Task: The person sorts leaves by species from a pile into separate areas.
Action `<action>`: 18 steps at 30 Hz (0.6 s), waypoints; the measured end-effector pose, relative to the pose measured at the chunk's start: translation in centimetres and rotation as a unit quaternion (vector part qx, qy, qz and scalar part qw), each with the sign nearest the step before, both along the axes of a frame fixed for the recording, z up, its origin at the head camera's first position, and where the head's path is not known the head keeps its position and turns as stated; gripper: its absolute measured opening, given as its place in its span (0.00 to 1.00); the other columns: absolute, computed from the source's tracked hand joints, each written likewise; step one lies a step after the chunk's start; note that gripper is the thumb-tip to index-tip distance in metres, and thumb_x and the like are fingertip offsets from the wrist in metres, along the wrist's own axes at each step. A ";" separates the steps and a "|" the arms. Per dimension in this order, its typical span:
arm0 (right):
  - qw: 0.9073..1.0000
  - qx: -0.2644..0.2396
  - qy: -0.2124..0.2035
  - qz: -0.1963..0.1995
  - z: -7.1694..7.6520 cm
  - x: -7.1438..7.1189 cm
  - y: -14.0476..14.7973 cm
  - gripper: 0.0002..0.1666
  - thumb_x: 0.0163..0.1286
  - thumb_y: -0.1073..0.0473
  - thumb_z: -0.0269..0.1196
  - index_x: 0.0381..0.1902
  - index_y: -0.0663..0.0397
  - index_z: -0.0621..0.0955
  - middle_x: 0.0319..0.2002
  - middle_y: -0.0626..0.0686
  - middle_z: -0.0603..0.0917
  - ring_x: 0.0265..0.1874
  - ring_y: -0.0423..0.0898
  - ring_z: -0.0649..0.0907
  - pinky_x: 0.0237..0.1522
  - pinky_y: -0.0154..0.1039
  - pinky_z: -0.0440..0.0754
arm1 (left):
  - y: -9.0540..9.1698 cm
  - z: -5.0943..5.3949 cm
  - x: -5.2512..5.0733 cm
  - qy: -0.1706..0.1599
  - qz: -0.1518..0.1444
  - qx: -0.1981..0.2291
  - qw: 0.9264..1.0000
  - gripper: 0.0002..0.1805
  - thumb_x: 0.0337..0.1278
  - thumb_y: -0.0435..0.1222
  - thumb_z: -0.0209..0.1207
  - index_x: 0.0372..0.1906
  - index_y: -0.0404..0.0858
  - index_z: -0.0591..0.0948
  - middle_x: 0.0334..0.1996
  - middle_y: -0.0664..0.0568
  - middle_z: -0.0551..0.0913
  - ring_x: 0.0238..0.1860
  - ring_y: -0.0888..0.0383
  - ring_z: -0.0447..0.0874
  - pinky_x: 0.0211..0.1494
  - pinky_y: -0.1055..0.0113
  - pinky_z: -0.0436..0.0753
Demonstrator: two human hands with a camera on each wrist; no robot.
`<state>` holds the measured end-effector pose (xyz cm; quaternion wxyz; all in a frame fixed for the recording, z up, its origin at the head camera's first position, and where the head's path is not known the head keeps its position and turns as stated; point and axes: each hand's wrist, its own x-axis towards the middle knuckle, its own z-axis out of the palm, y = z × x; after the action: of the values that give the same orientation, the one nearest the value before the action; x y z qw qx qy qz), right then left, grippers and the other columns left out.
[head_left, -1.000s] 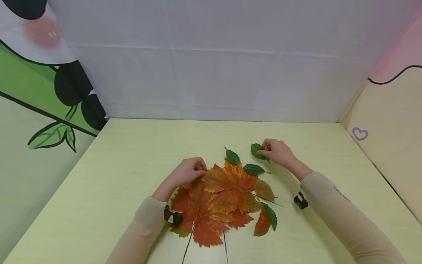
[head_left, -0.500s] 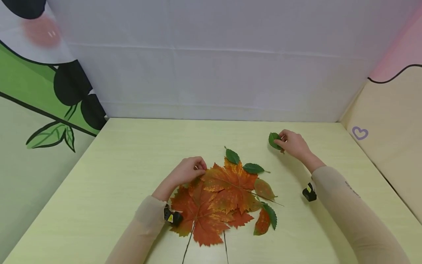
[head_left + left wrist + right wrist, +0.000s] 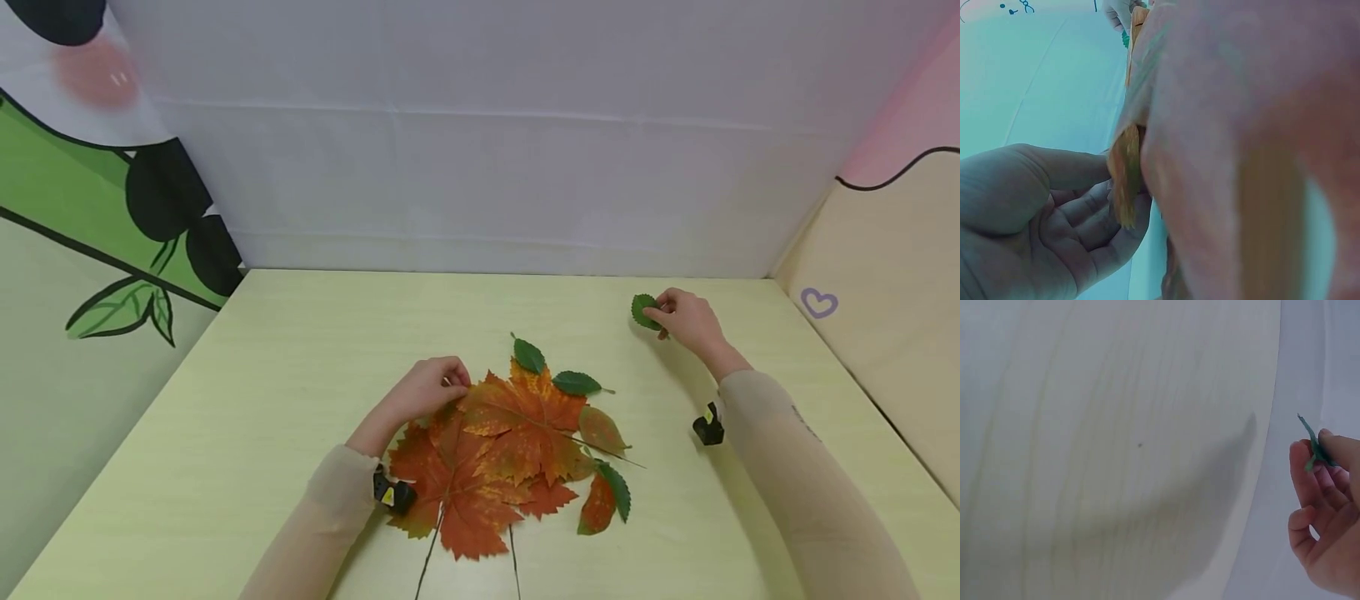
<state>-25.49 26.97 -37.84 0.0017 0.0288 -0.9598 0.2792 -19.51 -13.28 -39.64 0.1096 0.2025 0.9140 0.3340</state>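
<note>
Between thumb and fingertips, my right hand (image 3: 692, 320) pinches a small green leaf (image 3: 642, 311) with a toothed edge, held over the far right of the table. The right wrist view shows this green leaf (image 3: 1316, 450) edge-on. My left hand (image 3: 426, 388) pinches the upper edge of an orange maple leaf (image 3: 442, 475) at the left of the pile. In the left wrist view a curled leaf tip (image 3: 1125, 175) lies between that thumb and the fingers. Another orange maple leaf (image 3: 532, 421) overlaps it on the right.
Along the pile's upper and right edges lie green leaves (image 3: 576, 383) and a reddish oval leaf (image 3: 597, 507). Thin dark stems (image 3: 428, 554) point toward the near edge. A pale wood-grain table (image 3: 315, 333) meets a white backdrop (image 3: 450, 192) behind.
My right hand has carried the green leaf away from the pile, to the right and toward the back of the table. The left hand and the other leaves have stayed in place.
</note>
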 end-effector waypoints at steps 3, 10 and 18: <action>1.000 -0.006 0.001 -0.009 -0.1 -0.1 0.8 0.25 0.68 0.47 0.53 0.48 0.64 0.71 0.39 0.62 0.79 0.28 0.52 0.83 0.35 0.43 0.73 | 0.1 0.1 0.0 -0.003 -0.001 -0.001 1.000 0.04 0.57 0.35 0.57 0.35 0.38 0.77 0.28 0.53 0.79 0.28 0.60 0.73 0.32 0.67 0.72; 0.999 -0.021 0.013 -0.038 -0.5 -0.3 1.9 0.23 0.68 0.50 0.54 0.47 0.66 0.71 0.35 0.61 0.79 0.29 0.54 0.82 0.29 0.36 0.70 | -0.1 0.0 0.1 -0.006 0.001 -0.001 1.000 0.02 0.57 0.34 0.57 0.34 0.38 0.78 0.28 0.54 0.79 0.28 0.60 0.74 0.32 0.67 0.72; 0.997 -0.017 0.011 -0.071 -1.0 -0.6 3.4 0.27 0.68 0.48 0.52 0.49 0.68 0.70 0.41 0.66 0.77 0.32 0.56 0.81 0.27 0.36 0.70 | -0.1 -0.1 0.0 -0.009 0.004 0.001 1.000 0.02 0.58 0.34 0.56 0.34 0.39 0.78 0.28 0.54 0.79 0.28 0.60 0.74 0.33 0.66 0.73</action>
<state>-26.10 30.39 -38.85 0.0330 -0.0361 -0.9544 0.2944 -19.52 -13.37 -39.74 0.1166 0.1960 0.9133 0.3374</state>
